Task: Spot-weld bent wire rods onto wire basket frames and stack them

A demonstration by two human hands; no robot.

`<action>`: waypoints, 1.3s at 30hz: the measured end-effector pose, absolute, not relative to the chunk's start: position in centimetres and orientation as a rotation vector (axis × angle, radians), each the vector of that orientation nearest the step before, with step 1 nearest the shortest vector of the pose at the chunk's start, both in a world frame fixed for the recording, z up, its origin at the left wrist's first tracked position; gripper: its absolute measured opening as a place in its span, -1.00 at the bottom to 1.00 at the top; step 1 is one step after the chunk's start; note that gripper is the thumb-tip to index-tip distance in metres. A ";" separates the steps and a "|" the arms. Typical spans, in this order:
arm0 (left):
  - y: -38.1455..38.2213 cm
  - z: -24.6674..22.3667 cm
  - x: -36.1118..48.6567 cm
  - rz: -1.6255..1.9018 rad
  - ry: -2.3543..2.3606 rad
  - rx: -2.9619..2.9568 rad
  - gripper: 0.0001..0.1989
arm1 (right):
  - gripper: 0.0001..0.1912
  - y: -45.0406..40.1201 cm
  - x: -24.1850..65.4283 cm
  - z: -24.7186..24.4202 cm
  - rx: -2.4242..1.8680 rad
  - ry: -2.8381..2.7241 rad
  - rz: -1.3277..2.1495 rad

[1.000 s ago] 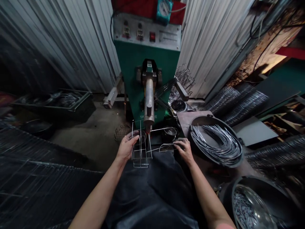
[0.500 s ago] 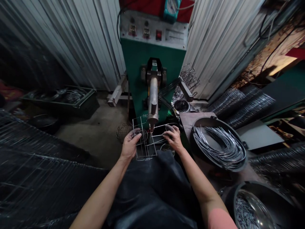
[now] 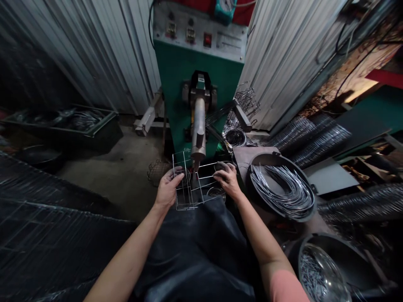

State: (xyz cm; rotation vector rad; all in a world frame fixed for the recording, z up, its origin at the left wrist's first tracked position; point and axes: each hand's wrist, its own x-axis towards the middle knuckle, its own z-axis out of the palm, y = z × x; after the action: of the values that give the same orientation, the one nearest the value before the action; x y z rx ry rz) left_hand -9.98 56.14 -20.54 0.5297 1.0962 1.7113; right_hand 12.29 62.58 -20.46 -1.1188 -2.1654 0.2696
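Note:
My left hand [image 3: 166,188] is closed on the left side of a small wire basket [image 3: 189,189], thumb over its wires. A bent wire piece [image 3: 208,186] stretches right from the basket to my right hand [image 3: 228,180], whose fingers are pinched on its end. Between the hands, the steel arm of a green spot-welding machine [image 3: 199,121] comes down, its tip at the basket's upper right edge. Whether the tip presses on the wires I cannot tell. My lap, under a dark apron [image 3: 195,247], lies just below the basket.
At right, a round black pan [image 3: 250,184] holds a bundle of curved wires [image 3: 294,191]. Nearer stands a bowl of short metal pieces [image 3: 313,272]. Dark stacked mesh [image 3: 63,243] fills the left side. A green bin [image 3: 103,130] stands behind it on the floor.
The view has shifted slightly, so the surroundings appear a little further left and higher. Both hands keep their holds on the basket and the wire, with hardly any movement against the machine.

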 end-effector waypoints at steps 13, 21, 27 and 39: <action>56.1 -20.5 -10.3 1.716 1.063 0.517 -0.57 | -0.91 63.9 11.2 -21.0 -1.072 -2.211 0.359; 56.6 -20.9 -10.4 1.737 1.070 0.522 -0.59 | -0.91 64.5 11.1 -20.7 -1.060 -2.226 0.389; 57.3 -20.9 -10.8 1.737 1.046 0.507 -0.59 | -0.91 65.4 10.8 -20.9 -1.063 -2.228 0.381; 58.2 -21.1 -11.0 1.656 1.009 0.421 -0.53 | -0.89 65.6 10.4 -20.4 -1.080 -2.192 0.396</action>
State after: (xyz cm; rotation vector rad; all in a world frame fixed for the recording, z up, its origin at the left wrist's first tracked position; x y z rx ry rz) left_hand -11.03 58.17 -21.14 0.4213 1.0091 1.6562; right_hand 10.45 65.64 -20.44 -1.0801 -2.1922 0.3956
